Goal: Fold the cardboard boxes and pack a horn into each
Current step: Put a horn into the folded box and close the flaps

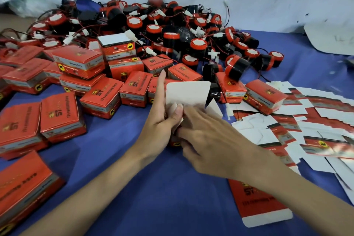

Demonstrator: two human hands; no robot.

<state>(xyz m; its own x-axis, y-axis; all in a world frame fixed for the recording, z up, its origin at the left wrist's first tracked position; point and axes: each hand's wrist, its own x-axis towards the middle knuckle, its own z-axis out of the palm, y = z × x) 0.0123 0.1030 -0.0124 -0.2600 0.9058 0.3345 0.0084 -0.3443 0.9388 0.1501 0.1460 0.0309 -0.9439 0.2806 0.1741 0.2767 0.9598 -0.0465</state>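
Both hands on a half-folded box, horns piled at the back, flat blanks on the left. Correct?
No: head view shows the blanks on the right; folded boxes are on the left. The left hand and right hand are on the box, horns piled at the back.

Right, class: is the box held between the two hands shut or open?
Open. Its white top flap stands upright, untucked, and a side flap sticks out by the right hand. Contents: cannot tell.
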